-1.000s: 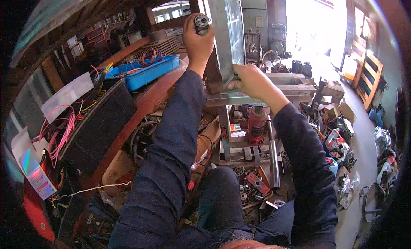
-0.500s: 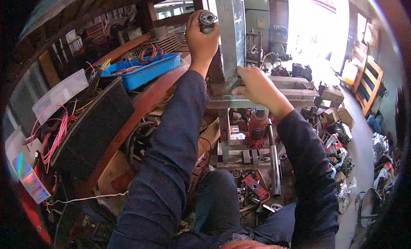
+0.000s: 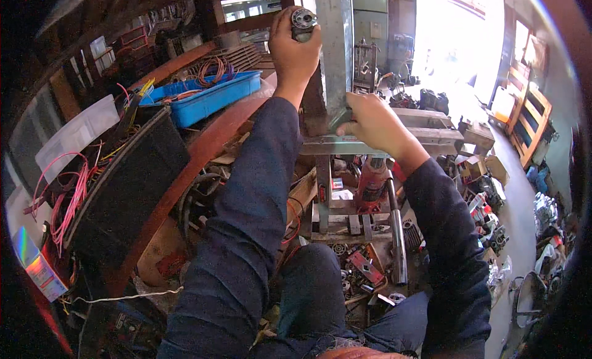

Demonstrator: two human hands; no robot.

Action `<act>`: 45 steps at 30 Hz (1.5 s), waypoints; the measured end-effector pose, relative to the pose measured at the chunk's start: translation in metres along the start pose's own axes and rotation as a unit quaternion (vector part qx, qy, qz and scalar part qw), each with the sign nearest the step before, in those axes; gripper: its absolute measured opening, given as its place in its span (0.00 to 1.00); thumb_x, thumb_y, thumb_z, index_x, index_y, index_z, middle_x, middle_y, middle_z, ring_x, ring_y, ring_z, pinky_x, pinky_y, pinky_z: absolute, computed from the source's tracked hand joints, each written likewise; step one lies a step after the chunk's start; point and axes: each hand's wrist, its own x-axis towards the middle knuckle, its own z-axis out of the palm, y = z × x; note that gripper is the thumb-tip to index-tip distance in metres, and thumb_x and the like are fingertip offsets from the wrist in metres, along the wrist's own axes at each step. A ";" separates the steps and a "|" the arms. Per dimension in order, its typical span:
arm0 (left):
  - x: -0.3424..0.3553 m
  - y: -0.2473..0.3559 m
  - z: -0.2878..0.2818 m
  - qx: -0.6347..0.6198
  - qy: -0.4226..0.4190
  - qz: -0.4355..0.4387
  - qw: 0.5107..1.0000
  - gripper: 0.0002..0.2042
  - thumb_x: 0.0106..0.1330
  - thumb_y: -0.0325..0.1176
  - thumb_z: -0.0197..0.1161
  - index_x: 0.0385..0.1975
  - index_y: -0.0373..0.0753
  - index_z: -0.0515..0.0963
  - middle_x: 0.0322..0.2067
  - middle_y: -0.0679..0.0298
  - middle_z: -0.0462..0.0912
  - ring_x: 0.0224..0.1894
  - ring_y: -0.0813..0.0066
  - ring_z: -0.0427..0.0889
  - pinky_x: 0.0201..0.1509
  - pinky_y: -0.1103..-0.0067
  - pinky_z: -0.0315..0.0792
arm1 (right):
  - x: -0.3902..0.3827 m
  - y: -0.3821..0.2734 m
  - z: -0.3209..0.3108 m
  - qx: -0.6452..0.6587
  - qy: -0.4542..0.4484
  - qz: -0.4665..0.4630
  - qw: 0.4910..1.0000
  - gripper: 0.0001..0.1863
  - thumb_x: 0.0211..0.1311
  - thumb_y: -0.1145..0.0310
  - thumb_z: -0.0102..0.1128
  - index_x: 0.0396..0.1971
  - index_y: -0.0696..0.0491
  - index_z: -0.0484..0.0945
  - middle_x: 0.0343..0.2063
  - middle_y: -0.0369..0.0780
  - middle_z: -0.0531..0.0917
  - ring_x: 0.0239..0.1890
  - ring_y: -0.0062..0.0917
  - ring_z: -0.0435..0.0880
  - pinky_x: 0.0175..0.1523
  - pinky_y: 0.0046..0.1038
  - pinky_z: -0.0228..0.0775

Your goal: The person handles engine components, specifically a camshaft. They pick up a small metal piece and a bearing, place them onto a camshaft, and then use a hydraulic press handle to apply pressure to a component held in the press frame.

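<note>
Raised at the upper middle, my left hand (image 3: pixel 294 63) is closed around a metal cylindrical part (image 3: pixel 303 20) whose round end face has holes in it. That hand is beside the upright steel post (image 3: pixel 333 57) of a press frame. My right hand (image 3: pixel 376 124) is at the foot of the post, above the steel crossbeam (image 3: pixel 394 144). Its thumb and fingers are curled at the post's edge; whatever they grip is hidden. Below the crossbeam stands a red bottle jack (image 3: pixel 372 186), with a metal pipe handle (image 3: pixel 396 235) slanting down beside it.
On the left, a blue tray (image 3: pixel 216 100) holds wires, beside a black bin (image 3: pixel 129 180) and pink cables (image 3: pixel 69 205). A tray of loose metal parts (image 3: pixel 364 269) lies near my knees. Parts and bags (image 3: pixel 493 223) clutter the right floor; a wooden pallet (image 3: pixel 534 124) leans there.
The part in my left hand has tilted slightly, with its end face higher and more visible. My right hand remains at the post's foot. The view has shifted a little.
</note>
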 end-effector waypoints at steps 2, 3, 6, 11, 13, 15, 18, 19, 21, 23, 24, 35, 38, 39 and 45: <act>0.000 0.002 0.003 -0.042 -0.017 -0.031 0.999 0.14 0.55 0.28 0.69 0.42 0.38 0.79 0.36 0.58 0.83 0.40 0.65 0.83 0.47 0.73 0.75 | -0.001 -0.001 -0.005 -0.005 -0.006 0.007 1.000 0.26 0.45 0.57 0.76 0.33 0.62 0.75 0.28 0.55 0.81 0.39 0.54 0.82 0.45 0.47 0.72; 0.001 0.003 0.004 -0.044 -0.016 -0.032 0.998 0.14 0.55 0.28 0.69 0.42 0.38 0.79 0.36 0.58 0.83 0.40 0.65 0.83 0.47 0.73 0.75 | -0.001 -0.001 -0.006 -0.008 -0.010 0.014 1.000 0.26 0.45 0.57 0.76 0.33 0.62 0.75 0.28 0.55 0.81 0.39 0.53 0.82 0.45 0.47 0.72; 0.001 0.004 0.004 -0.017 0.006 0.015 1.000 0.15 0.55 0.29 0.70 0.42 0.38 0.79 0.37 0.58 0.83 0.40 0.64 0.83 0.47 0.73 0.76 | -0.002 -0.001 -0.005 -0.013 -0.009 0.019 1.000 0.26 0.45 0.57 0.76 0.34 0.62 0.74 0.27 0.55 0.81 0.38 0.54 0.82 0.44 0.47 0.72; 0.002 0.005 0.002 -0.006 0.014 0.009 1.000 0.14 0.54 0.27 0.69 0.42 0.38 0.79 0.39 0.58 0.82 0.42 0.64 0.83 0.48 0.73 0.75 | -0.002 0.000 -0.002 -0.008 -0.005 0.013 1.000 0.27 0.45 0.57 0.76 0.34 0.62 0.74 0.26 0.54 0.81 0.37 0.54 0.82 0.44 0.47 0.72; 0.002 0.007 0.001 -0.011 0.008 0.014 1.000 0.14 0.54 0.26 0.68 0.42 0.38 0.79 0.39 0.58 0.82 0.42 0.64 0.83 0.49 0.73 0.75 | -0.002 0.002 -0.001 -0.019 0.002 0.004 1.000 0.27 0.45 0.57 0.76 0.35 0.62 0.74 0.26 0.54 0.81 0.37 0.54 0.82 0.44 0.48 0.72; 0.001 0.005 -0.003 -0.009 -0.003 0.020 1.000 0.14 0.54 0.25 0.67 0.42 0.38 0.79 0.39 0.58 0.82 0.42 0.65 0.83 0.49 0.73 0.75 | 0.000 -0.001 0.004 -0.028 0.006 -0.004 1.000 0.28 0.45 0.55 0.76 0.34 0.62 0.74 0.26 0.54 0.81 0.37 0.54 0.82 0.44 0.48 0.72; 0.003 0.007 0.001 -0.022 0.007 0.013 1.000 0.14 0.54 0.25 0.67 0.42 0.39 0.79 0.39 0.58 0.82 0.42 0.63 0.83 0.48 0.73 0.75 | -0.001 0.001 -0.001 -0.034 0.014 -0.013 0.999 0.28 0.46 0.54 0.75 0.34 0.62 0.74 0.27 0.55 0.81 0.38 0.54 0.82 0.44 0.48 0.73; 0.002 0.008 0.000 -0.035 -0.002 -0.001 0.999 0.14 0.54 0.25 0.67 0.42 0.39 0.79 0.39 0.58 0.82 0.42 0.63 0.83 0.48 0.73 0.75 | -0.001 0.001 0.000 -0.033 0.014 -0.013 0.999 0.28 0.46 0.54 0.75 0.34 0.62 0.74 0.27 0.55 0.81 0.38 0.54 0.82 0.44 0.48 0.73; 0.002 0.009 0.000 -0.048 -0.011 -0.016 0.999 0.14 0.54 0.25 0.68 0.42 0.39 0.79 0.38 0.58 0.82 0.42 0.63 0.83 0.48 0.73 0.75 | -0.001 0.002 0.000 -0.036 -0.004 -0.002 0.999 0.28 0.46 0.54 0.75 0.34 0.63 0.73 0.27 0.56 0.81 0.38 0.54 0.82 0.44 0.48 0.73; 0.002 0.008 -0.001 -0.022 -0.003 0.005 1.000 0.14 0.54 0.26 0.68 0.42 0.40 0.79 0.38 0.58 0.82 0.41 0.63 0.83 0.49 0.73 0.75 | 0.000 0.000 0.000 -0.031 -0.005 -0.007 0.999 0.28 0.46 0.54 0.75 0.34 0.63 0.73 0.27 0.55 0.81 0.38 0.54 0.82 0.44 0.48 0.73; 0.002 0.007 -0.001 -0.021 -0.004 0.005 1.000 0.14 0.54 0.26 0.68 0.42 0.40 0.79 0.38 0.58 0.82 0.41 0.63 0.83 0.49 0.73 0.75 | 0.000 -0.001 0.000 -0.027 -0.005 -0.012 1.000 0.28 0.46 0.55 0.75 0.35 0.63 0.73 0.27 0.55 0.81 0.38 0.54 0.82 0.44 0.48 0.73; 0.003 0.009 -0.001 -0.018 0.000 0.005 1.000 0.14 0.54 0.26 0.68 0.41 0.39 0.79 0.38 0.57 0.84 0.42 0.61 0.83 0.50 0.72 0.75 | 0.001 -0.001 -0.002 -0.039 -0.016 -0.004 0.999 0.29 0.46 0.54 0.75 0.35 0.63 0.73 0.27 0.55 0.81 0.39 0.53 0.82 0.44 0.48 0.73; 0.002 0.009 0.001 -0.018 0.000 -0.005 1.000 0.13 0.54 0.26 0.67 0.41 0.39 0.79 0.38 0.57 0.83 0.41 0.61 0.83 0.49 0.72 0.75 | 0.000 -0.003 -0.005 -0.048 -0.017 -0.003 0.999 0.28 0.46 0.54 0.75 0.34 0.63 0.74 0.28 0.55 0.81 0.39 0.53 0.82 0.44 0.48 0.73; 0.003 0.009 0.002 -0.018 0.000 -0.005 1.000 0.13 0.54 0.26 0.67 0.41 0.39 0.79 0.38 0.57 0.83 0.41 0.61 0.83 0.49 0.72 0.75 | 0.001 -0.004 -0.005 -0.048 -0.023 0.003 0.999 0.28 0.46 0.53 0.75 0.34 0.63 0.74 0.29 0.55 0.81 0.39 0.53 0.82 0.45 0.48 0.73; 0.000 0.004 0.001 -0.037 0.001 -0.002 0.999 0.15 0.52 0.27 0.69 0.40 0.38 0.77 0.37 0.59 0.79 0.41 0.60 0.81 0.48 0.71 0.74 | 0.002 -0.006 -0.003 -0.039 -0.027 0.014 0.999 0.28 0.46 0.54 0.74 0.33 0.62 0.74 0.29 0.55 0.81 0.39 0.53 0.82 0.45 0.48 0.73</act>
